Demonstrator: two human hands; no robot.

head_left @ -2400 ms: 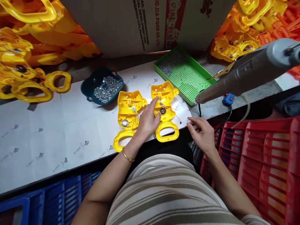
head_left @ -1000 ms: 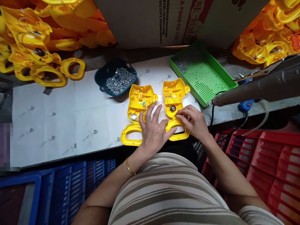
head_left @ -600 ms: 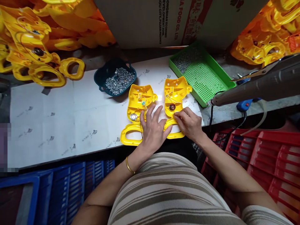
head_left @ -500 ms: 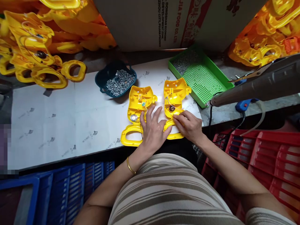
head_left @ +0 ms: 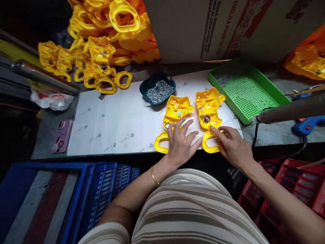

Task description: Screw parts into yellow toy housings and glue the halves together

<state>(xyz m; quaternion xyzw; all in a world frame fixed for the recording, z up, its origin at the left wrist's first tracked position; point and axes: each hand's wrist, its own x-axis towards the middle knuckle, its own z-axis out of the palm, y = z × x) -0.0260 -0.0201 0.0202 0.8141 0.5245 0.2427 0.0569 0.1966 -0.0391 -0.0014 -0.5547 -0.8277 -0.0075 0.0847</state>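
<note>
Two yellow plastic shell halves with loop handles lie side by side, hollow side up, on the white sheet. My left hand [head_left: 180, 144] rests on the left shell half [head_left: 177, 105], fingers spread, covering part of its handle. Inside that half are thin wires, a small greenish part and a round metal disc [head_left: 167, 125]. My right hand [head_left: 232, 144] touches the right shell half [head_left: 208, 101] where body meets handle, index finger stretched out and the other fingers bent. A dark round part [head_left: 206, 119] and wires sit inside that half. Nothing is visibly held in either hand.
A dark teal bowl [head_left: 144, 88] of small screws and a green perforated tray [head_left: 264, 79] with more screws stand behind. Yellow shells [head_left: 101, 64] are piled at back left. A grey tube [head_left: 291, 112] juts in from the right; a phone [head_left: 62, 135] lies at left. Blue crates [head_left: 83, 189] stand below.
The view has swung left, so everything sits farther right in it. My right hand has gone from pinching at the right shell half to touching it with the index finger extended.
</note>
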